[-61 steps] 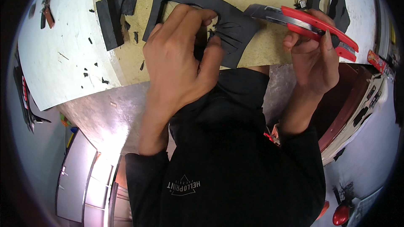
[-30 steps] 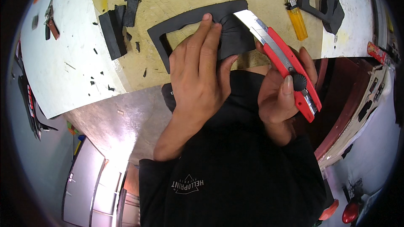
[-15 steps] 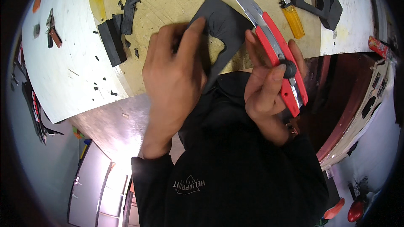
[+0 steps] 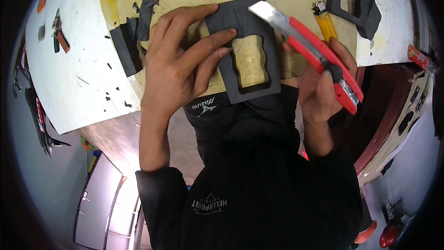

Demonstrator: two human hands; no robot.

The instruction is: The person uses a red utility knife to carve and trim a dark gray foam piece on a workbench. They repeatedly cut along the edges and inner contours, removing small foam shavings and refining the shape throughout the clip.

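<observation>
A dark grey foam frame [image 4: 269,65] with a wavy-edged opening lies on the table and juts past its near edge. Creases or cut marks run across its far bar. The fingertips of my left hand [image 4: 178,60] rest on the frame's left side, spread apart and not wrapped around it. My right hand [image 4: 319,90] grips a red box cutter [image 4: 314,48], thumb by its black round knob. The silver blade is out and points up and left, over the far right corner of the frame; whether it touches the foam I cannot tell.
A yellow lighter [image 4: 327,25] and another dark foam frame [image 4: 365,16] lie at the right. Dark foam blocks [image 4: 126,48] and scraps are at the left, with a folding tool [image 4: 59,34] farther out. The table's near edge [image 4: 101,119] curves toward me.
The foam frame has turned from slanted to nearly upright and now lies flatter. My left hand has shifted left with fingers spread; my right hand has moved right with the box cutter, its blade tilting left.
</observation>
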